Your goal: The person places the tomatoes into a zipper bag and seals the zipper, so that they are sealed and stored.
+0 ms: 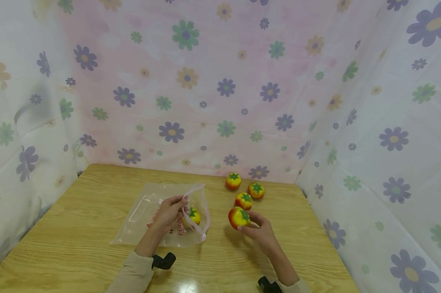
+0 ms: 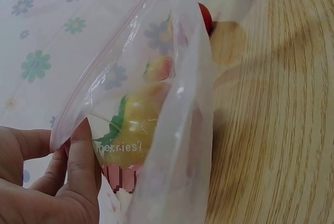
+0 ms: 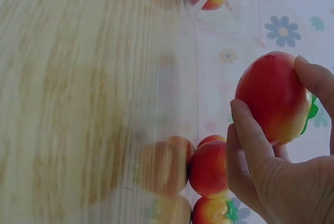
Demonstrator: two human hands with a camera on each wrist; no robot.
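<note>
A clear zip bag (image 1: 139, 217) with a pinkish closure lies on the table, its mouth facing right and held apart. My left hand (image 1: 170, 211) pinches the upper edge of that mouth between thumb and fingers. Inside the bag sits one yellow-red toy persimmon (image 1: 195, 217) with a green leafy top; in the left wrist view it shows behind printed plastic. My right hand (image 1: 258, 232) grips another toy persimmon (image 3: 274, 98), fingers and thumb around its sides, above the table and just right of the bag's mouth. Its red underside faces the right wrist camera.
Three more toy persimmons stand behind the right hand: a near one (image 1: 244, 201), a right one (image 1: 256, 190) and a far one (image 1: 233, 181). The wooden table (image 1: 77, 228) meets flowered cloth (image 1: 205, 101) at the back and on both sides.
</note>
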